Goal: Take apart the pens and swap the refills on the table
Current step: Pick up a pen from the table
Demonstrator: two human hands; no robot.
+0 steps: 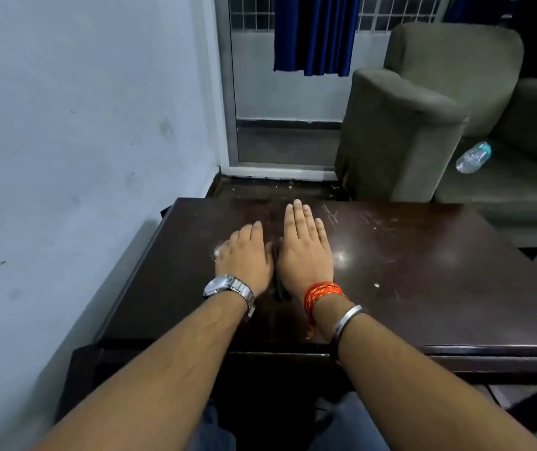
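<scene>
Both my hands rest palm down, side by side, on a dark wooden table (423,288). My left hand (246,255), with a metal watch on the wrist, has its fingers slightly curled against the tabletop. My right hand (304,252), with red thread and a steel bangle on the wrist, lies flat with its fingers straight and close together. A dark pen (281,289) lies in the narrow gap between the two hands, mostly hidden; only a thin dark strip shows near the wrists. Neither hand grips it. Any other pens or refills are hidden.
A pale wall runs along the table's left side. A grey sofa (423,125) stands behind the table's far right edge, with a plastic water bottle (474,157) lying on its seat. A glass door and blue curtain are at the back.
</scene>
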